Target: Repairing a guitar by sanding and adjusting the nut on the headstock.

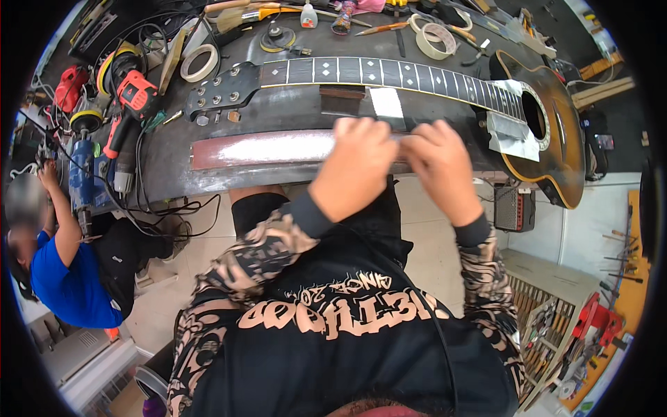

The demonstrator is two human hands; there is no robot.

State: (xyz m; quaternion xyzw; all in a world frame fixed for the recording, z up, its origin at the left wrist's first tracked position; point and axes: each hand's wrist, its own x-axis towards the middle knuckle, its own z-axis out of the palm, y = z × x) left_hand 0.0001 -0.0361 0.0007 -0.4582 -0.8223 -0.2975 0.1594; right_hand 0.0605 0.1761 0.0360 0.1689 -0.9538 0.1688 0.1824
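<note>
A long reddish-brown strip point(257, 151), glossy on top and possibly sandpaper, lies along the near edge of the bench. Its right end runs up to my closed left hand point(356, 165). My right hand point(441, 167) is closed close beside it, and a sliver of the same brown shows between the two fists. My fingers hide how the strip is gripped. Just beyond my hands are a white paper piece point(387, 105) and a dark block point(342, 101). A guitar neck point(368, 74) lies farther back, joined to a sunburst body point(566, 146) on the right.
White masking pieces point(513, 133) cover the guitar top beside the soundhole. Red power tools point(137, 94) and cables crowd the left end. Tape rolls point(435, 42), a brush point(236, 19) and a small bottle point(308, 15) lie behind. Another person point(73, 271) in blue works at left.
</note>
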